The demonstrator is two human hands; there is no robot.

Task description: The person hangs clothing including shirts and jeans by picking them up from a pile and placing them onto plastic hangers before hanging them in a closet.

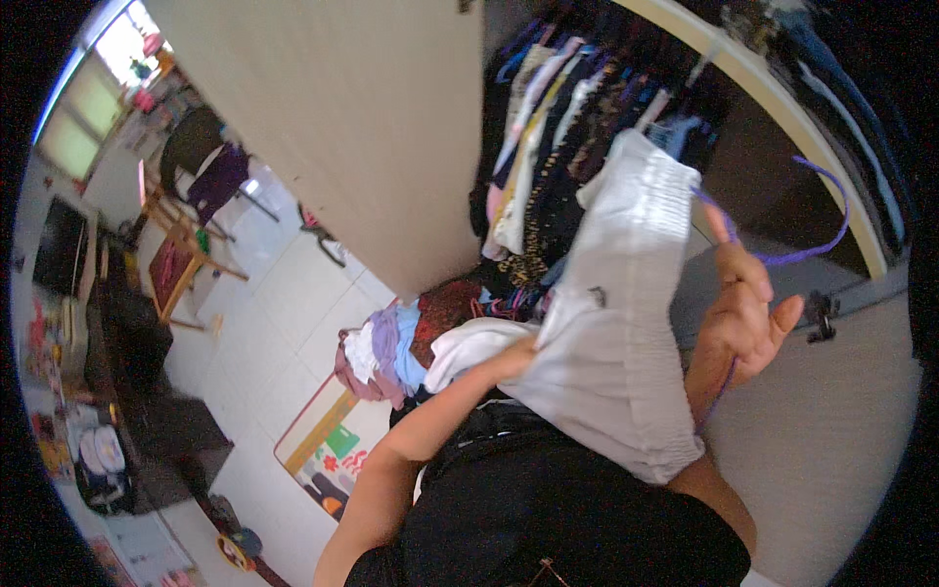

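Note:
In front of my body a white garment (pixel 621 293) with a gathered elastic edge, like a pair of trousers, is spread. It has a small dark mark on it. My left hand (pixel 516 362) closes on its left side, fingers partly hidden by the cloth. Behind the elastic edge on the right is my right hand (pixel 745 308), one finger raised, the others curled around a thin purple hanger (pixel 833 240). The hanger's curved hook points right; part of its frame is hidden behind the hand and the garment.
An open wardrobe (pixel 675 15) holds hanging clothes (pixel 543 147); its door (pixel 342 127) stands at left. Folded clothes (pixel 391 342) are piled below it. A patterned mat (pixel 323 450) lies on the tiled floor, with a wooden chair (pixel 186 264) farther left.

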